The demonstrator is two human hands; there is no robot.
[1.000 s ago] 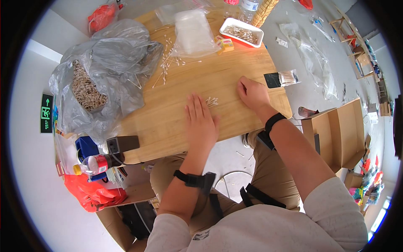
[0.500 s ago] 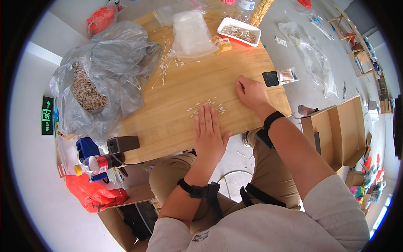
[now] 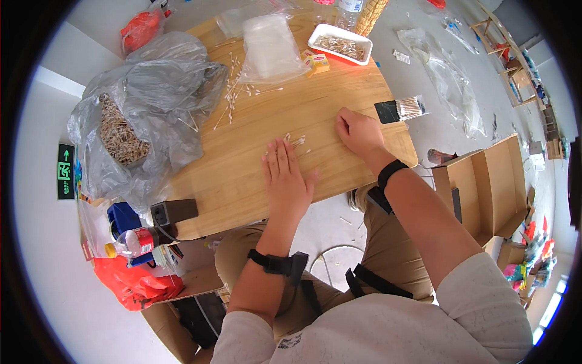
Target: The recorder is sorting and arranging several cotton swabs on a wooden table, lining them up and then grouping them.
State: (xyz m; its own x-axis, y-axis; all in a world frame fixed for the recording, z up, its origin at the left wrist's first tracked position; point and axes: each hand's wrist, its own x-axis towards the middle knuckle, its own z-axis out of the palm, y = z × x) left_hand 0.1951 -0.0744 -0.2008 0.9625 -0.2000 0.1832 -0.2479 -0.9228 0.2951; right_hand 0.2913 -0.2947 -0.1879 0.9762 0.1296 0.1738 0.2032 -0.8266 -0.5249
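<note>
My left hand (image 3: 284, 176) lies flat on the wooden table (image 3: 315, 103), fingers stretched out over a small group of cotton swabs (image 3: 297, 142). Swab tips stick out past the fingertips; the rest are covered by the hand. To the right, my right hand (image 3: 361, 132) rests on the tabletop, its fingers curled in. What it holds, if anything, is hidden. Beyond it, near the right edge, lies a clear and black packet of cotton swabs (image 3: 407, 109). More loose swabs (image 3: 231, 97) are scattered farther back on the left.
A grey plastic bag (image 3: 182, 67) filled with swabs covers the table's left side. At the back are a clear bag (image 3: 271, 51), a small yellow box (image 3: 317, 63) and a white tray (image 3: 367, 52) of swabs. An open cardboard box (image 3: 476, 194) stands at the right.
My left hand has slid a little to the left, and fewer swabs show around its fingers. My right hand has stayed curled in nearly the same place.
</note>
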